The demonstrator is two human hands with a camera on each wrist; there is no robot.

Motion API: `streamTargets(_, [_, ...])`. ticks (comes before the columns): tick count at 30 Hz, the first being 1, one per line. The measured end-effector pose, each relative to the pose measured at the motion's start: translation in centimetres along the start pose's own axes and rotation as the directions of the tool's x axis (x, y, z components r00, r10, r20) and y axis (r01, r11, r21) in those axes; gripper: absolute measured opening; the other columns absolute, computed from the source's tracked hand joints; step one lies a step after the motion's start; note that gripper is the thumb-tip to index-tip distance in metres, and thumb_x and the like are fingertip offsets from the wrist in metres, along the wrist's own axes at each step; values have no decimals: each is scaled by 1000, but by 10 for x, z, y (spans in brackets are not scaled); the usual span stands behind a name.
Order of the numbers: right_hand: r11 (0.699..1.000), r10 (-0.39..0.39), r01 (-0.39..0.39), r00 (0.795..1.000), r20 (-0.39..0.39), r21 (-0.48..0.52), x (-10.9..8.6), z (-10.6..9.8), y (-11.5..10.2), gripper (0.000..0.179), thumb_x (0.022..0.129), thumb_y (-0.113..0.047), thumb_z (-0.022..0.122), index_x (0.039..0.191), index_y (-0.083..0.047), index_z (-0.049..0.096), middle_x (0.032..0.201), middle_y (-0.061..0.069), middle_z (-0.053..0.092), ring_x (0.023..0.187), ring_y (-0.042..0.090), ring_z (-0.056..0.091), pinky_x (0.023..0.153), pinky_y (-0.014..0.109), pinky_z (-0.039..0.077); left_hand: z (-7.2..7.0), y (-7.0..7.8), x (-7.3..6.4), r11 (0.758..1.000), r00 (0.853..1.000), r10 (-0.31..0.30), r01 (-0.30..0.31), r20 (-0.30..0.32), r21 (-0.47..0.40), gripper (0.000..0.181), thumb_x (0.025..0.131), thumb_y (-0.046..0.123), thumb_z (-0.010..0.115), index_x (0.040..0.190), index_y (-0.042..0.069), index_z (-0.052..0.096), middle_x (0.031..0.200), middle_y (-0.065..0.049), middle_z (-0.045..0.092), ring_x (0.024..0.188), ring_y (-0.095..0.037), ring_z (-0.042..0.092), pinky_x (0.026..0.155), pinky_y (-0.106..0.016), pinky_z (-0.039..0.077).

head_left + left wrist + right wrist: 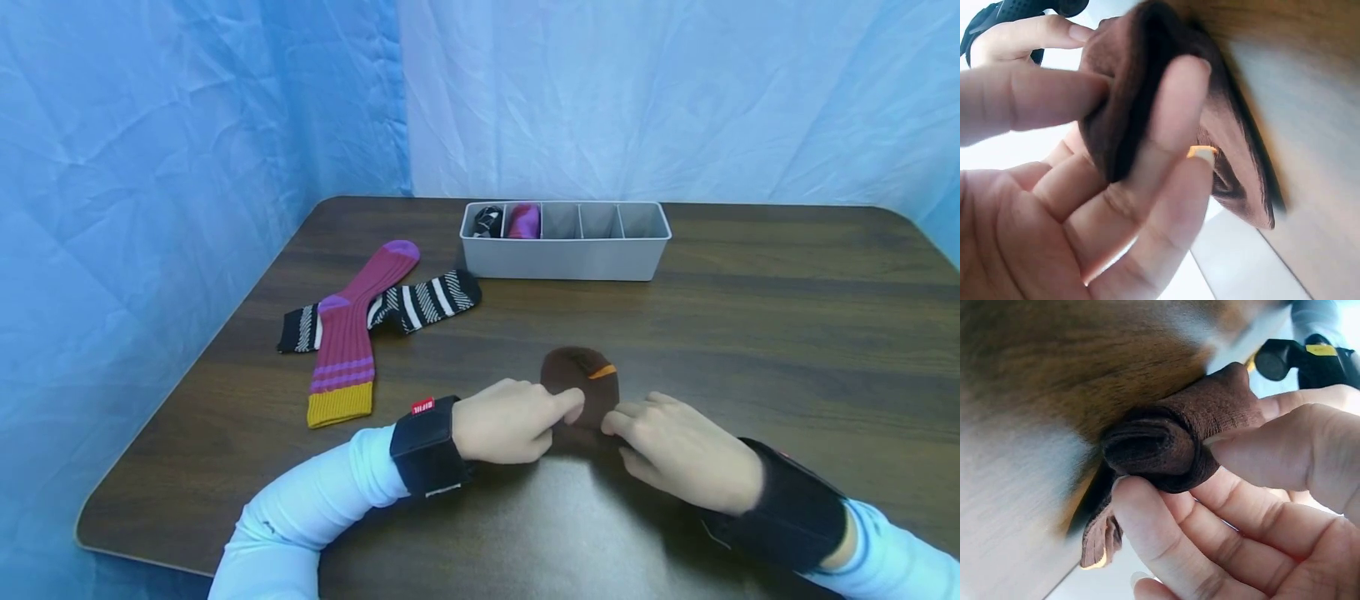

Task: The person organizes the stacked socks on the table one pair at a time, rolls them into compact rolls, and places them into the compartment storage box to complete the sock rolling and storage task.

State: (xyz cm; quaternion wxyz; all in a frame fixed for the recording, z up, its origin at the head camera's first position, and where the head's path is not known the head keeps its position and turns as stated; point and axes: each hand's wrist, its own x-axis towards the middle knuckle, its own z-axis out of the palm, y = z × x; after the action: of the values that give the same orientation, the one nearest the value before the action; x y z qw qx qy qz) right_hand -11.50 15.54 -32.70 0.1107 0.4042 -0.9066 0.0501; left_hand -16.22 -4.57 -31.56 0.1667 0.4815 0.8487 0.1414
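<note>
A brown sock (567,367) with a small orange patch is folded into a compact bundle on the table, between the two hands. My left hand (506,421) pinches a fold of its edge at the near left; in the left wrist view the thumb and index finger lie on either side of the brown fabric (1124,94). At the near right, my right hand (682,454) pinches the bundle. The right wrist view shows its rolled end (1175,447) between thumb and fingertip, with layers wound inside one another.
A grey divided box (562,260) stands at the table's back; its two left compartments hold a black-and-white bundle (487,222) and a purple bundle (524,222). To the left, a maroon sock (348,333) with yellow cuff lies across a black-and-white striped sock (435,302).
</note>
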Motion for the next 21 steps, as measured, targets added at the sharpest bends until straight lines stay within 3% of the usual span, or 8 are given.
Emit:
streamTargets(6, [1000,22,-23,998,56,16,1,-1,0,18,63,-4,59,77,-15,57,60,-12,47,53,3,38,56,24,34,1,-2,0,997,998,-59,58,16,41,19,81,10,51,99,16,50,74,6,57,54,-5,47,49,-15,37])
streamTargets(10, [999,41,-41,997,60,4,2,0,0,19,64,-5,59,81,-13,58,63,-10,52,53,2,39,55,24,33,3,-3,1,989,995,-83,88,-51,115,17,80,15,55,97,15,52,75,7,55,58,-5,48,50,-14,36])
streamTargets(13, [999,48,-47,999,23,-6,2,2,1,21,63,-5,61,82,-13,57,67,-7,55,54,4,43,55,24,35,6,-1,2,982,988,-19,48,-155,184,22,76,13,60,96,14,51,79,5,52,66,-6,47,53,-13,37])
streamTargets(16, [998,61,-61,998,-21,-3,3,3,2,22,62,-3,62,79,-14,54,70,-7,53,55,4,43,54,23,35,8,3,2,970,971,82,-24,-227,244,21,75,8,60,94,14,54,84,4,52,71,-6,47,57,-11,38])
streamTargets(18, [997,72,-72,997,-40,0,4,4,2,24,60,-2,63,76,-15,51,69,-8,49,55,4,41,52,21,34,9,6,1,965,965,116,-53,-235,257,15,77,8,58,91,14,57,83,4,53,70,-4,47,58,-10,37])
streamTargets(21, [996,84,-83,996,-36,5,5,5,2,25,60,0,63,73,-15,49,67,-8,45,54,3,37,49,19,32,10,8,-1,961,973,102,-42,-208,274,11,80,16,56,90,14,61,80,5,53,66,-3,45,55,-10,35])
